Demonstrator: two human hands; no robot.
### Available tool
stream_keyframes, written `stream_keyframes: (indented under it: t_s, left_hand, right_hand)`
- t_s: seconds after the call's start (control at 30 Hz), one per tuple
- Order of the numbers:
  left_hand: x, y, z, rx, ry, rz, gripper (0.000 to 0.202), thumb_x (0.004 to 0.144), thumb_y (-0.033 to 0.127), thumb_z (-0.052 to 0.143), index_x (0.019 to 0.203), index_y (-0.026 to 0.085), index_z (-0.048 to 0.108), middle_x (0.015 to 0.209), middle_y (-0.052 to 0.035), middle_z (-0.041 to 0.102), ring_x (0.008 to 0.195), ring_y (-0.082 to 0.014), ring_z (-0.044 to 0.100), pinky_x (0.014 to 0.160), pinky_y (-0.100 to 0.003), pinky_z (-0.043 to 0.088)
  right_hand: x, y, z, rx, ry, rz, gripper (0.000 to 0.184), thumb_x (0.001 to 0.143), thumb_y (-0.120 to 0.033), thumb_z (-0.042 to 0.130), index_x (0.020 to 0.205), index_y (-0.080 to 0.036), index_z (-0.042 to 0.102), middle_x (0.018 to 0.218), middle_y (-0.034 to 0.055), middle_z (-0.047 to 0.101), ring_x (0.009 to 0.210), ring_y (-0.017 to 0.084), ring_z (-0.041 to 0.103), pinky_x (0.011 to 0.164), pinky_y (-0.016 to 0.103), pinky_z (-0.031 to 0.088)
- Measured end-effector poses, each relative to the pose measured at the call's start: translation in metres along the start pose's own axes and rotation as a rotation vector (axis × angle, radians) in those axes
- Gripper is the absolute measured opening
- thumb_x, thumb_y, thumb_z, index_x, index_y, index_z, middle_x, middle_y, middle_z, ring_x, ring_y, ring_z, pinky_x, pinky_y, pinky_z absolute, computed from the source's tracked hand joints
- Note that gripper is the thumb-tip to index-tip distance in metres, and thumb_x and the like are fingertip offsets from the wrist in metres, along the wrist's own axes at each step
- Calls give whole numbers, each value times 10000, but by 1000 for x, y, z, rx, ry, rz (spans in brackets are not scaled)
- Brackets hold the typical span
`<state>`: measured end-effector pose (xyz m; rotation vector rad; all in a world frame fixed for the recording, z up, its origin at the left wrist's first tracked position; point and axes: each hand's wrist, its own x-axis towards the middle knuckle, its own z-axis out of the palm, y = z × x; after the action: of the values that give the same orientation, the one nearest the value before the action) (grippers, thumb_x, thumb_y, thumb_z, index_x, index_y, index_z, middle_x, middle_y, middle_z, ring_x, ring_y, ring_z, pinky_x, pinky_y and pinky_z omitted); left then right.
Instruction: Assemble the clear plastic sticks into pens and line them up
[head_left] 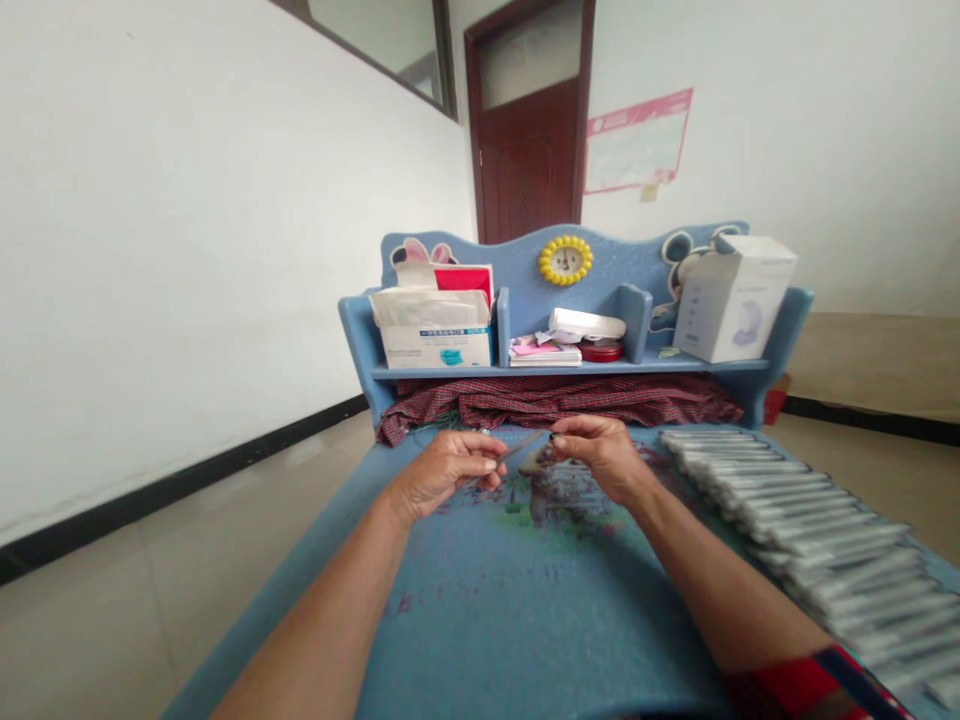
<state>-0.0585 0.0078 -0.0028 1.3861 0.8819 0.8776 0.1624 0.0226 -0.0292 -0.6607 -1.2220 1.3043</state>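
My left hand (447,470) and my right hand (600,455) meet over the middle of a blue desk (525,600). Between them runs a thin grey pen-like stick (521,448). The left fingers are curled round its lower end. At the upper tip the right fingers are pinched together. A long row of several similar grey sticks (810,530) lies along the desk's right side, apart from both hands.
At the back a blue shelf (570,365) holds a mask box (435,340), papers, a red tin (601,350) and a white carton (731,297). Checked red cloth (555,400) lies beneath it. Behind are a brown door and white walls; tiled floor lies left.
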Motion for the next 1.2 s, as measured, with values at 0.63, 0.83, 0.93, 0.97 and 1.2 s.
stream_keyframes:
  t_s: [0.63, 0.83, 0.93, 0.97, 1.2]
  left_hand:
    - [-1, -3, -4, 137, -81, -45, 213, 660, 157, 635, 867, 113, 662, 718, -69, 674, 564, -120, 597, 589, -252, 461]
    - [-3, -4, -9, 198, -154, -103, 214, 664, 185, 631, 866, 125, 666, 737, -64, 677, 566, -120, 600, 586, -251, 471]
    - [-4, -2, -7, 214, -163, -129, 199, 658, 186, 634, 846, 128, 667, 727, -54, 676, 563, -116, 599, 582, -240, 470]
    - [-4, -2, -6, 217, -162, -134, 195, 656, 184, 635, 840, 129, 666, 722, -52, 676, 562, -116, 600, 582, -239, 470]
    - [-2, -2, -7, 237, -150, -137, 216, 647, 195, 647, 851, 125, 661, 742, -64, 684, 572, -127, 613, 582, -244, 473]
  right_hand:
    - [-3, -3, -3, -232, -129, 3, 199, 552, -282, 726, 674, -132, 676, 550, -3, 603, 510, 93, 505, 535, 240, 409]
    - [-3, 10, -10, -313, -237, 121, 248, 584, -354, 707, 677, -129, 657, 515, -16, 572, 465, 85, 488, 499, 227, 404]
    - [-3, 16, -12, -326, -265, 149, 279, 602, -391, 693, 658, -123, 638, 516, -12, 572, 453, 85, 498, 487, 223, 416]
    - [-3, 16, -12, -330, -273, 153, 287, 611, -403, 684, 649, -123, 631, 515, -11, 571, 446, 85, 500, 481, 221, 419]
    - [-4, 18, -9, -452, -264, 168, 420, 684, -533, 581, 574, -128, 563, 463, -12, 547, 368, 68, 476, 365, 174, 350]
